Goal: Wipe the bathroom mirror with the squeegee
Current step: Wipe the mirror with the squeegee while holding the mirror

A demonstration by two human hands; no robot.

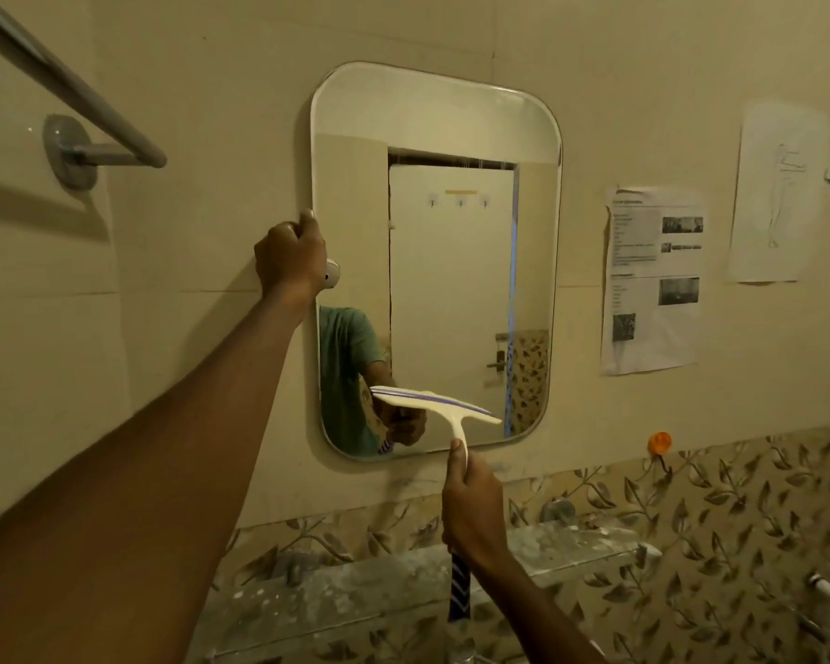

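Note:
A rounded rectangular mirror (451, 261) hangs on the beige tiled wall. My left hand (289, 257) is closed around the mirror's left edge at mid height, next to a small white clip (331, 276). My right hand (473, 503) grips the handle of a white squeegee (444, 407) with a purple-striped blade. The blade lies nearly level across the mirror's lower part, tilted down to the right. The glass reflects a closed door, my green sleeve and the squeegee hand.
A grey towel rail (75, 95) juts from the wall at upper left. Printed papers (652, 280) are stuck to the wall right of the mirror, with an orange hook (660, 443) below them. A dusty glass shelf (403, 582) runs under the mirror.

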